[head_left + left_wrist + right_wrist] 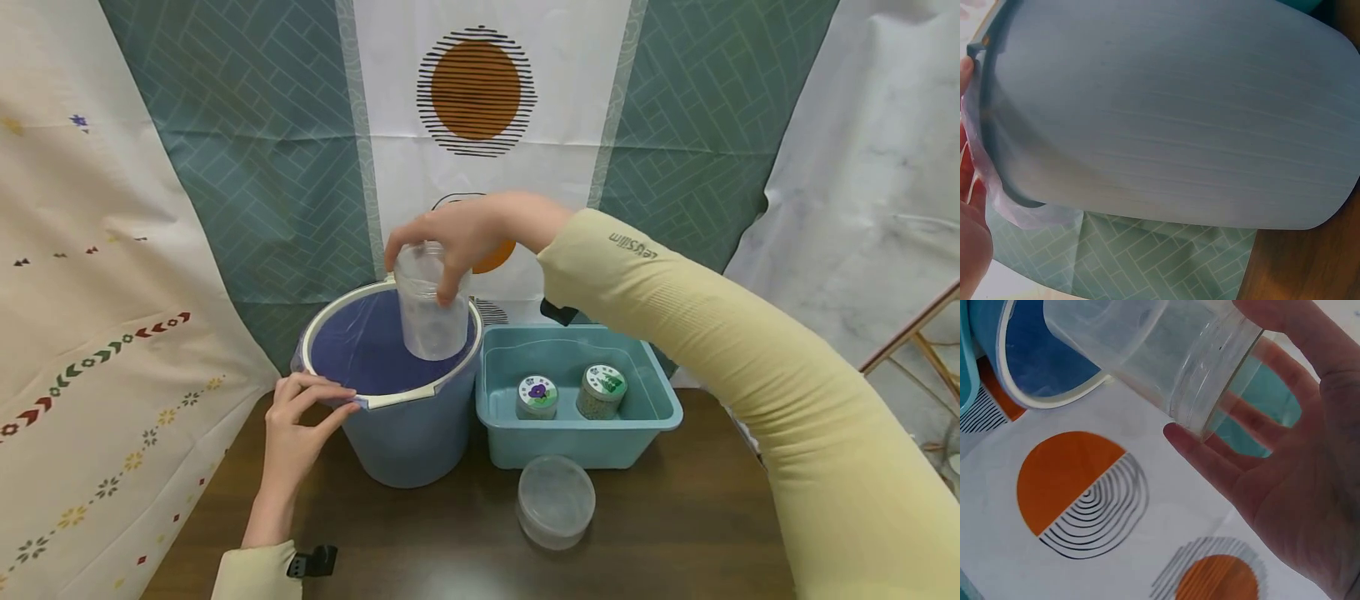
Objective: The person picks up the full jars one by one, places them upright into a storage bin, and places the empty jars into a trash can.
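My right hand (480,237) grips a clear plastic jar (435,321) round its rim, thumb on one side and fingers on the other. The jar hangs over the mouth of a blue bucket (420,442). In the right wrist view, the palm faces the jar's screw-threaded open end; nothing distinct shows inside the jar (1116,344). My left hand (303,417) pinches the bucket's near-left rim between thumb and fingers. A thin clear plastic liner (1029,215) hangs over that rim, by the left fingers. The bottom of the bucket's inside is hidden.
Right of the bucket stands a teal rectangular basin (585,446). It holds a small jar with a purple-flower label (537,390) and another with a green-leaf label (604,380). A round translucent container (555,500) sits on the brown table (420,542) before it. A patterned curtain (255,150) hangs behind.
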`<state>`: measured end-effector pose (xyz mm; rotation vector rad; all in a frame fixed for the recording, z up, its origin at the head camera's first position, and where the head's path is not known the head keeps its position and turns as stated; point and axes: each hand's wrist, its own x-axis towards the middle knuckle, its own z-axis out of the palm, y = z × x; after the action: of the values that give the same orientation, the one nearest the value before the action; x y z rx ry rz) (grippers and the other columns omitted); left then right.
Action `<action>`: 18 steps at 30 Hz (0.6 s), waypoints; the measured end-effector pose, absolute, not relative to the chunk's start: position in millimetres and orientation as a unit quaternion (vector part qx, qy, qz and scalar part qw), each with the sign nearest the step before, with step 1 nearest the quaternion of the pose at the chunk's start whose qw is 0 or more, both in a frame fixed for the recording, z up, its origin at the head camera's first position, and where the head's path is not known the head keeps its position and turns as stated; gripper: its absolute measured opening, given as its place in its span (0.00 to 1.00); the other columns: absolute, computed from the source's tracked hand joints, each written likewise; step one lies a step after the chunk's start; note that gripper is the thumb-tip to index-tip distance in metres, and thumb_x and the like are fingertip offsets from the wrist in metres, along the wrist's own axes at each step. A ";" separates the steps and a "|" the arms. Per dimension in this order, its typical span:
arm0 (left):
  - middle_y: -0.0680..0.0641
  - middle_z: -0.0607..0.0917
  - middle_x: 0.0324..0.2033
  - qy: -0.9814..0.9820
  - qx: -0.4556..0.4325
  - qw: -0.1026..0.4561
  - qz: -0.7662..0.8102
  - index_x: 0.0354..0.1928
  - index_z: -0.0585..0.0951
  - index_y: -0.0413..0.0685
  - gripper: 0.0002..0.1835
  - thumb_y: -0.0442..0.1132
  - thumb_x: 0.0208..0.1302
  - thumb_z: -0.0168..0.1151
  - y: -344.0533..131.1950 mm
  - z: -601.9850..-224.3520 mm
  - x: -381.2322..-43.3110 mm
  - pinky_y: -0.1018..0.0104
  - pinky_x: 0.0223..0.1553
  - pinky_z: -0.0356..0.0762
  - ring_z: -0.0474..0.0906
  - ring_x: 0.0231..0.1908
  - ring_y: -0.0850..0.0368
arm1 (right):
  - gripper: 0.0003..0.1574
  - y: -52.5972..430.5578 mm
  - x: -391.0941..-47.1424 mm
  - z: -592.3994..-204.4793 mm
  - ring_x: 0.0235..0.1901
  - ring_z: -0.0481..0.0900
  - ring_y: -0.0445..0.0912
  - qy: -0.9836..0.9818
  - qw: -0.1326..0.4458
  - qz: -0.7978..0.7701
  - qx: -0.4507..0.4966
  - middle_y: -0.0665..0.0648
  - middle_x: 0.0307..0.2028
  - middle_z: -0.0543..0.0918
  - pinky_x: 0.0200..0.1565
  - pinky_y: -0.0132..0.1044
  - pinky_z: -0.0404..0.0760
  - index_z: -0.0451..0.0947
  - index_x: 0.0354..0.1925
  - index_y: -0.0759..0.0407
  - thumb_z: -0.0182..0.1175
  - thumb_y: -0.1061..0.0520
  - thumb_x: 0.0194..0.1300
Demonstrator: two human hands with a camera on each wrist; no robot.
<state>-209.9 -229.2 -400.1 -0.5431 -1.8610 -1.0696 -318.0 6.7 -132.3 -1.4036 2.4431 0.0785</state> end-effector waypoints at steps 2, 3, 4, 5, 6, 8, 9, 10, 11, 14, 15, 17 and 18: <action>0.39 0.80 0.32 -0.752 -0.220 0.447 -0.432 0.29 0.87 0.36 0.18 0.17 0.29 0.75 -228.7 -399.0 -209.0 0.76 0.54 0.60 0.71 0.43 0.64 | 0.40 1.9 -324.5 -135.7 0.74 0.56 0.48 0.862 0.172 0.026 -0.477 0.45 0.74 0.60 0.71 0.47 0.63 0.64 0.66 0.34 0.70 0.50 0.59; 0.39 0.80 0.32 -0.752 -0.220 0.447 -0.433 0.29 0.87 0.36 0.18 0.17 0.29 0.75 -228.4 -398.6 -208.4 0.76 0.54 0.60 0.71 0.43 0.64 | 0.40 -0.3 -327.5 -138.0 0.75 0.55 0.48 0.865 0.177 0.024 -0.470 0.46 0.75 0.58 0.71 0.48 0.63 0.64 0.66 0.34 0.70 0.51 0.59; 0.39 0.80 0.32 -0.752 -0.219 0.447 -0.432 0.29 0.87 0.35 0.18 0.17 0.29 0.75 -228.4 -398.6 -208.0 0.76 0.54 0.60 0.71 0.43 0.64 | 0.40 -2.6 -330.4 -140.3 0.75 0.53 0.48 0.867 0.181 0.022 -0.463 0.47 0.75 0.57 0.71 0.48 0.62 0.64 0.66 0.34 0.70 0.51 0.59; 0.39 0.80 0.32 -0.753 -0.218 0.447 -0.432 0.29 0.87 0.35 0.18 0.16 0.29 0.75 -228.8 -399.2 -207.8 0.76 0.54 0.60 0.71 0.43 0.65 | 0.40 -4.8 -333.2 -142.7 0.75 0.52 0.49 0.870 0.186 0.018 -0.457 0.47 0.76 0.56 0.71 0.48 0.62 0.63 0.66 0.34 0.69 0.52 0.59; 0.39 0.80 0.32 -0.754 -0.216 0.446 -0.431 0.29 0.87 0.35 0.18 0.16 0.29 0.75 -229.6 -400.6 -208.1 0.76 0.53 0.60 0.70 0.43 0.65 | 0.41 -6.9 -336.0 -145.3 0.75 0.52 0.49 0.872 0.192 0.013 -0.451 0.48 0.76 0.55 0.71 0.48 0.63 0.63 0.66 0.34 0.69 0.53 0.59; 0.39 0.80 0.32 -0.756 -0.212 0.446 -0.429 0.29 0.87 0.36 0.19 0.16 0.29 0.75 -232.6 -405.4 -210.2 0.76 0.53 0.60 0.70 0.44 0.66 | 0.41 -11.1 -341.5 -150.8 0.74 0.53 0.50 0.873 0.202 0.002 -0.443 0.49 0.76 0.55 0.69 0.48 0.65 0.64 0.66 0.35 0.69 0.54 0.59; 0.39 0.80 0.32 -0.758 -0.210 0.446 -0.428 0.29 0.87 0.36 0.19 0.16 0.29 0.75 -234.4 -408.1 -211.7 0.76 0.52 0.60 0.70 0.44 0.66 | 0.41 -13.1 -344.5 -153.9 0.74 0.53 0.50 0.873 0.208 -0.007 -0.440 0.49 0.76 0.56 0.69 0.48 0.66 0.64 0.66 0.36 0.69 0.54 0.59; 0.39 0.80 0.32 -0.759 -0.208 0.446 -0.427 0.29 0.88 0.37 0.19 0.16 0.29 0.76 -236.6 -411.2 -213.6 0.77 0.52 0.60 0.69 0.45 0.67 | 0.41 -14.9 -347.2 -156.6 0.73 0.54 0.50 0.875 0.212 -0.015 -0.436 0.50 0.75 0.56 0.68 0.48 0.67 0.64 0.66 0.36 0.69 0.55 0.59; 0.40 0.81 0.33 -0.759 -0.207 0.446 -0.427 0.30 0.88 0.38 0.19 0.17 0.29 0.76 -238.8 -414.2 -215.7 0.76 0.52 0.60 0.69 0.45 0.67 | 0.41 -16.4 -349.8 -159.3 0.73 0.54 0.50 0.876 0.223 -0.029 -0.427 0.50 0.75 0.56 0.68 0.48 0.67 0.64 0.66 0.36 0.69 0.56 0.59; 0.42 0.81 0.33 -0.758 -0.208 0.444 -0.430 0.30 0.89 0.41 0.20 0.18 0.29 0.77 -243.6 -420.7 -220.9 0.76 0.53 0.61 0.69 0.46 0.67 | 0.42 -18.9 -357.9 -168.4 0.73 0.52 0.50 0.881 0.250 -0.065 -0.397 0.52 0.75 0.54 0.67 0.45 0.70 0.64 0.67 0.37 0.69 0.58 0.59; 0.42 0.81 0.34 -0.757 -0.210 0.443 -0.432 0.31 0.89 0.42 0.20 0.19 0.30 0.78 -244.1 -421.7 -222.0 0.75 0.54 0.61 0.70 0.46 0.67 | 0.43 -18.9 -360.5 -171.7 0.73 0.52 0.50 0.883 0.257 -0.077 -0.386 0.52 0.75 0.53 0.67 0.45 0.70 0.64 0.67 0.37 0.69 0.60 0.59; 0.43 0.82 0.34 -0.754 -0.214 0.441 -0.437 0.32 0.89 0.43 0.20 0.20 0.31 0.78 -244.1 -422.8 -223.3 0.74 0.54 0.61 0.70 0.46 0.67 | 0.44 -17.6 -364.7 -178.9 0.73 0.51 0.50 0.887 0.268 -0.104 -0.361 0.53 0.75 0.52 0.66 0.45 0.71 0.65 0.67 0.37 0.69 0.62 0.58; 0.43 0.82 0.35 -0.754 -0.215 0.439 -0.440 0.32 0.89 0.44 0.20 0.21 0.32 0.78 -243.7 -423.0 -223.6 0.74 0.54 0.61 0.70 0.46 0.67 | 0.44 -16.9 -367.0 -182.9 0.73 0.51 0.50 0.889 0.270 -0.114 -0.352 0.53 0.75 0.52 0.66 0.45 0.71 0.65 0.67 0.37 0.69 0.63 0.58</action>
<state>-223.6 -243.7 -423.0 -0.5338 -1.8723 -1.0923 -367.0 -16.9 -182.9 -0.9489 2.3953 -0.3072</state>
